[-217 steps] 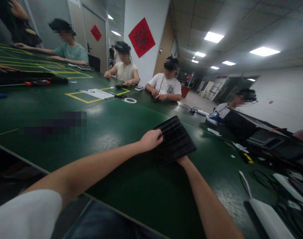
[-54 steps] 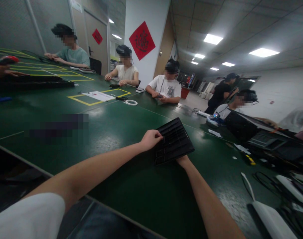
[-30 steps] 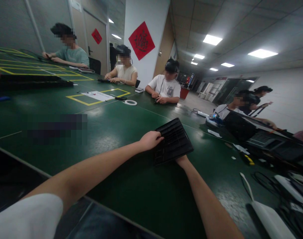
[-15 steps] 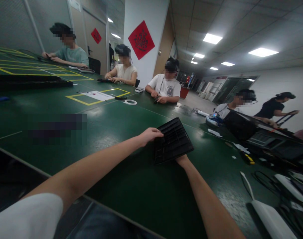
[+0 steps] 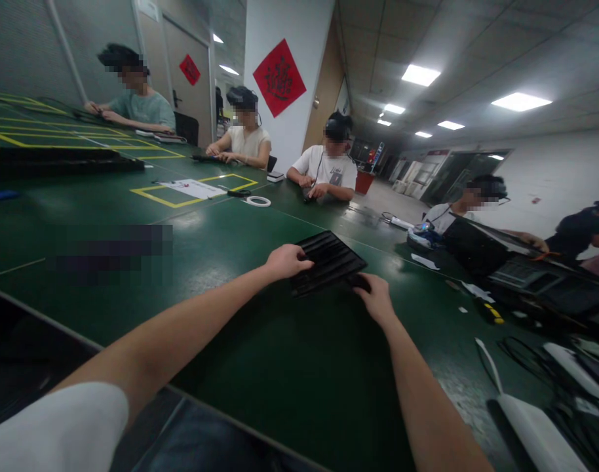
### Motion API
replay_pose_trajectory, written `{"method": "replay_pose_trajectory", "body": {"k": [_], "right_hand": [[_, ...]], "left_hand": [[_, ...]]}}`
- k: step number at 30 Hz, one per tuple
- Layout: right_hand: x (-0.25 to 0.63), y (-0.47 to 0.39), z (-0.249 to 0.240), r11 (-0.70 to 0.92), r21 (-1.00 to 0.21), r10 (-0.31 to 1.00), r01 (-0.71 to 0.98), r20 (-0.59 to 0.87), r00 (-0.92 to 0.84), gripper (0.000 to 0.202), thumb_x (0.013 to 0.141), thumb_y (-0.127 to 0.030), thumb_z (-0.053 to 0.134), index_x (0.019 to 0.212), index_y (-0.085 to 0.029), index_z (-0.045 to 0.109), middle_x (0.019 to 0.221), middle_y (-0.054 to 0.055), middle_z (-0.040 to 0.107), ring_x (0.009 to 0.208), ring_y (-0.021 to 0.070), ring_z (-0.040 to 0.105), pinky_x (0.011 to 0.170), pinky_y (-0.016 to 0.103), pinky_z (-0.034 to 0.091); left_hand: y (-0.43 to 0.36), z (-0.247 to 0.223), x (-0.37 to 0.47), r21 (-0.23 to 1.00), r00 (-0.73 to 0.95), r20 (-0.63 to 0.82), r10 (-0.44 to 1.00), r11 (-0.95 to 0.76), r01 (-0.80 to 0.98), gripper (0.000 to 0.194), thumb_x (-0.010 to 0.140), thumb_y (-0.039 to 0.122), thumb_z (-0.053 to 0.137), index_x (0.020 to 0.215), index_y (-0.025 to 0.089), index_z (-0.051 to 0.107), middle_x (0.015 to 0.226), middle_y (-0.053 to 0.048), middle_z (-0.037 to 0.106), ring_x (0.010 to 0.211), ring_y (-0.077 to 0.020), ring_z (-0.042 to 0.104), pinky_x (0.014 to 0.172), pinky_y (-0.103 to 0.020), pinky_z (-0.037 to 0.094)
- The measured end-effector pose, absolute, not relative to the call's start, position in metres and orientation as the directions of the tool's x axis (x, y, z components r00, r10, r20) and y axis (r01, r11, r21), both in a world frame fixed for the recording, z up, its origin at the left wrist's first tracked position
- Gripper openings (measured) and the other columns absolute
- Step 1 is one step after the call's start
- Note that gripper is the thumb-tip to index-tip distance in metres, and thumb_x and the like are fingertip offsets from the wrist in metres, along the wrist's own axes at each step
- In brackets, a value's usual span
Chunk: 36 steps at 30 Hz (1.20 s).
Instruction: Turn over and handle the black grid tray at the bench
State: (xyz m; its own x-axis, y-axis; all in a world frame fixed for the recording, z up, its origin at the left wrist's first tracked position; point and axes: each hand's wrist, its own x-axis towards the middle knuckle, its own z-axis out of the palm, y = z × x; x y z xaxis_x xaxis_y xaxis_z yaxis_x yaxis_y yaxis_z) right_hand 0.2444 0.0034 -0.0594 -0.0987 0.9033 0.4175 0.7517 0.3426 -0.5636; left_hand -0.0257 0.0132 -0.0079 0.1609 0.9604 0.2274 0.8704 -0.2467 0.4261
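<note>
A black ribbed plastic panel [image 5: 329, 261] is held tilted just above the green table, its ridged side facing up. My left hand [image 5: 286, 262] is closed on its left edge, with the thumb over the top. At the near right corner, the fingers of my right hand [image 5: 375, 295] are closed round a dark piece. It looks like part of the panel, but the join is too dark to be sure. The underside of the panel is hidden.
A white tape roll [image 5: 258, 202] and a paper sheet [image 5: 194, 189] lie ahead. On the right are a black case [image 5: 540, 275], a yellow-handled tool [image 5: 493, 313], cables and a white power strip [image 5: 540, 429]. Several people sit round the table [image 5: 221, 239].
The panel has been lowered and turned flatter. My right hand has shifted from beneath it to its near right corner; my left hand has moved slightly left, still on the edge.
</note>
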Motion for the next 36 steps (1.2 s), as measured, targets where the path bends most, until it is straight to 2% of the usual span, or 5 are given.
{"method": "replay_pose_trajectory", "body": {"k": [5, 10, 19, 25, 36], "right_hand": [[0.297, -0.003, -0.053, -0.189, -0.339, 0.928, 0.922, 0.246, 0.281, 0.053, 0.073, -0.038, 0.048, 0.119, -0.011, 0.050, 0.119, 0.018, 0.050, 0.110, 0.0377, 0.038, 0.093, 0.052, 0.030], [0.309, -0.003, -0.056, -0.396, -0.377, 0.842, 0.837, 0.215, 0.495, 0.066, 0.069, -0.050, 0.047, 0.125, -0.015, 0.045, 0.136, 0.018, 0.031, 0.122, 0.0474, 0.020, 0.094, 0.066, 0.016], [0.253, 0.005, -0.066, 0.103, -0.535, 0.954, 0.838, 0.292, 0.070, 0.047, 0.068, -0.034, 0.053, 0.110, -0.013, 0.054, 0.114, 0.012, 0.055, 0.110, 0.0319, 0.043, 0.098, 0.048, 0.031], [0.194, -0.012, -0.058, 0.296, -0.922, 0.954, 0.251, 0.270, -0.134, 0.044, 0.063, -0.033, 0.062, 0.104, -0.017, 0.055, 0.109, 0.008, 0.061, 0.102, 0.0242, 0.055, 0.095, 0.043, 0.040], [0.188, -0.024, -0.045, 0.405, -0.824, 0.913, 0.395, 0.385, -0.134, 0.041, 0.070, -0.040, 0.054, 0.104, -0.019, 0.059, 0.113, 0.009, 0.059, 0.106, 0.0305, 0.054, 0.092, 0.050, 0.042]], "left_hand": [[0.030, 0.000, -0.073, 0.162, -0.072, 0.142, 0.987, 0.049, 0.986, 0.044, 0.068, 0.055, 0.054, 0.081, 0.014, 0.067, 0.094, -0.014, 0.066, 0.089, -0.0276, 0.060, 0.068, -0.029, 0.044], [0.034, 0.003, -0.089, 0.076, -0.052, 0.066, 0.996, 0.047, 0.996, 0.039, 0.069, 0.047, 0.058, 0.086, 0.012, 0.067, 0.097, -0.017, 0.065, 0.095, -0.0302, 0.058, 0.074, -0.032, 0.045], [0.023, -0.013, -0.049, 0.204, 0.082, 0.149, 0.985, -0.112, 0.972, 0.046, 0.077, 0.054, 0.047, 0.092, 0.013, 0.063, 0.099, -0.014, 0.064, 0.090, -0.0266, 0.060, 0.069, -0.030, 0.045], [0.005, -0.024, -0.008, 0.498, 0.289, 0.304, 0.908, -0.410, 0.764, 0.042, 0.079, 0.048, 0.049, 0.101, 0.013, 0.059, 0.099, -0.012, 0.063, 0.088, -0.0234, 0.059, 0.071, -0.031, 0.045], [-0.010, -0.026, 0.002, 0.637, 0.343, 0.359, 0.868, -0.496, 0.590, 0.048, 0.075, 0.045, 0.058, 0.105, 0.009, 0.056, 0.099, -0.014, 0.063, 0.088, -0.0234, 0.059, 0.075, -0.034, 0.047]]}}
